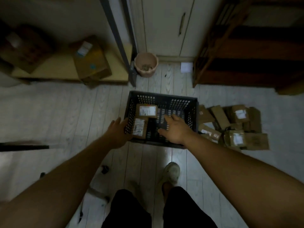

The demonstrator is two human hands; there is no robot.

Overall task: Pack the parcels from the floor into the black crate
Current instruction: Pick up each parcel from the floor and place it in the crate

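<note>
The black crate (pixel 164 97) stands on the pale floor in the middle of the view. Two brown parcels lie in its left half: one with a white label at the back (pixel 146 111) and one nearer me (pixel 139 128). My left hand (pixel 117 132) rests against the crate's left wall by the near corner, its fingers straight. My right hand (pixel 174 129) hovers over the crate's bare right half, fingers spread and holding nothing. A pile of several brown parcels (pixel 233 125) lies on the floor just right of the crate.
A pink bucket (pixel 146 64) stands behind the crate by white cupboard doors. A low shelf with cardboard boxes (pixel 92 63) is at the back left, a dark wooden shelf unit (pixel 246 55) at the back right. My shoe (pixel 171 173) is on the floor before the crate.
</note>
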